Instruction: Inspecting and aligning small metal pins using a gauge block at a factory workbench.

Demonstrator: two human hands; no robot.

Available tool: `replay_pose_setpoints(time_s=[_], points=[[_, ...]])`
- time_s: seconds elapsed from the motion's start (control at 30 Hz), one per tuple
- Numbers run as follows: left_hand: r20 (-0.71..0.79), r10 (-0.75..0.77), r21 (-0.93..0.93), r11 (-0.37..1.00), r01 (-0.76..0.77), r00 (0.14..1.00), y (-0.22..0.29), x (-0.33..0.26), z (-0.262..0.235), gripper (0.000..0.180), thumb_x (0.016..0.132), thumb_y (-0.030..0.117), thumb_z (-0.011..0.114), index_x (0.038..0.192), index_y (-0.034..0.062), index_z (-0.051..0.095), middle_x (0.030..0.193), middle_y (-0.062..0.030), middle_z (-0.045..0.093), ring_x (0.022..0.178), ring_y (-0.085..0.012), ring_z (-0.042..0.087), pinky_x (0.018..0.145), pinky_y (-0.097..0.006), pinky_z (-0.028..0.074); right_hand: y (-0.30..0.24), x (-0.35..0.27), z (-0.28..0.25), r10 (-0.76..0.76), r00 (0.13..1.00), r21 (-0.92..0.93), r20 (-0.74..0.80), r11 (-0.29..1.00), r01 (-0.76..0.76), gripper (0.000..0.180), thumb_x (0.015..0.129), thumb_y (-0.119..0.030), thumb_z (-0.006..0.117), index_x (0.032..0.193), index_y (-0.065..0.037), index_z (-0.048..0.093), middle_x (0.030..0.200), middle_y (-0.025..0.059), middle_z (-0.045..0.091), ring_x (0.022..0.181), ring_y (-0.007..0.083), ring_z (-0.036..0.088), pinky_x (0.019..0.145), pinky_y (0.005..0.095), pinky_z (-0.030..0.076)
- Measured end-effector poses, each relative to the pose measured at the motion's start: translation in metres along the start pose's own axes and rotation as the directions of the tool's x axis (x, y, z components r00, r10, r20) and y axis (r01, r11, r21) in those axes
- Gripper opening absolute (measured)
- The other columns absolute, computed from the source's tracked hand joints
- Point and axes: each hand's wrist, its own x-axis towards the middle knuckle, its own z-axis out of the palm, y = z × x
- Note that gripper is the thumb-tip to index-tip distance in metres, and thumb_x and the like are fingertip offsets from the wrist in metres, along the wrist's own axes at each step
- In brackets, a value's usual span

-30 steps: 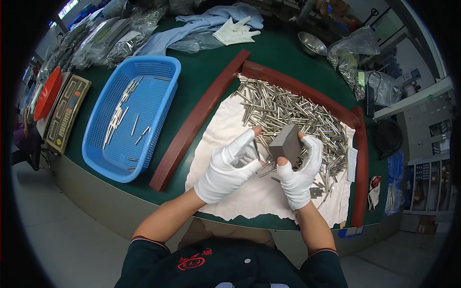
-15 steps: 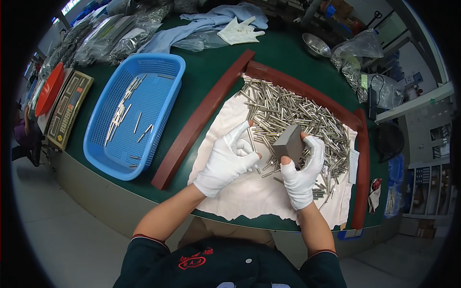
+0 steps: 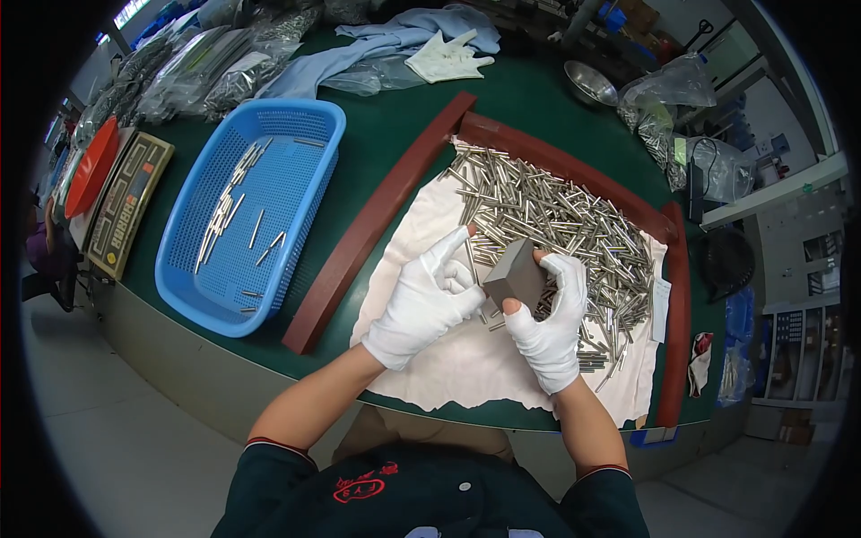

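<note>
A thin metal pin (image 3: 473, 261) stands in the white-gloved fingers of my left hand (image 3: 414, 309), pinched between index fingertip and thumb side. My right hand (image 3: 552, 332), in a glove with bare fingertips, grips a grey rectangular block (image 3: 517, 278) by its edges. The block's near-left corner is close beside the pin and my left fingers; whether they touch I cannot tell. Behind both hands a heap of shiny metal pins (image 3: 574, 220) lies on a pale pink cloth (image 3: 439, 372).
Dark red bars (image 3: 363, 242) frame the cloth on the left, back and right. At left stands a blue perforated basket (image 3: 300, 224) with scattered pins, beside a scale (image 3: 134, 206) and a red tray (image 3: 92, 170). A white glove (image 3: 447, 59) and a metal bowl (image 3: 589, 83) lie behind.
My right hand has moved left with the grey block, bringing it up to my left fingers. My left hand has hardly moved and keeps its pin.
</note>
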Motion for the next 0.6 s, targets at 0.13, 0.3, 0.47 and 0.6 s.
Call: replay_pose_setpoints(time_s=[0.13,0.3,0.47,0.6], points=[[0.004,0.024,0.023,0.999,-0.024,1.0,-0.006,0.001,0.001,0.073,0.077,-0.01,0.054,0.146,0.0007,0.029,0.076,0.0043,0.047,0.065,-0.0012,0.044,0.061,-0.015,0.039,-0.001,-0.001,0.002,-0.064,0.997,0.055,0.052,0.997,0.061,0.06,0.064,-0.036,0.078,0.108,-0.004,0.053,0.099,0.0119,0.055,0.089,0.0294,0.051,0.08,0.041,0.041],[0.051,0.192,0.179,0.964,-0.198,0.98,-0.018,0.002,-0.005,0.078,0.074,-0.011,0.066,0.144,0.0066,0.037,0.092,0.0024,0.055,0.077,-0.0036,0.05,0.07,-0.019,0.044,-0.003,0.0,0.002,-0.109,0.992,0.051,0.06,0.993,0.106,0.06,0.064,-0.037,0.078,0.107,-0.004,0.054,0.097,0.0122,0.055,0.087,0.0297,0.051,0.079,0.0411,0.041],[0.118,0.324,0.421,0.84,-0.343,0.939,-0.014,0.0,-0.002,0.07,0.075,-0.013,0.057,0.141,0.0086,0.043,0.083,-0.0012,0.053,0.07,-0.0077,0.05,0.067,-0.02,0.044,-0.001,0.002,-0.001,-0.151,0.987,0.025,0.054,0.988,0.15,0.059,0.063,-0.038,0.076,0.106,-0.004,0.054,0.097,0.0121,0.054,0.087,0.0297,0.051,0.078,0.041,0.042],[0.163,0.656,0.486,0.597,-0.638,0.737,-0.028,0.011,0.0,0.064,0.077,-0.012,0.051,0.136,0.0102,0.048,0.078,-0.0117,0.058,0.065,-0.0242,0.058,0.065,-0.03,0.05,-0.003,0.004,-0.005,-0.165,0.984,0.092,0.071,0.983,0.158,0.057,0.062,-0.032,0.075,0.107,-0.005,0.055,0.097,0.0123,0.055,0.087,0.0296,0.051,0.078,0.041,0.042]])
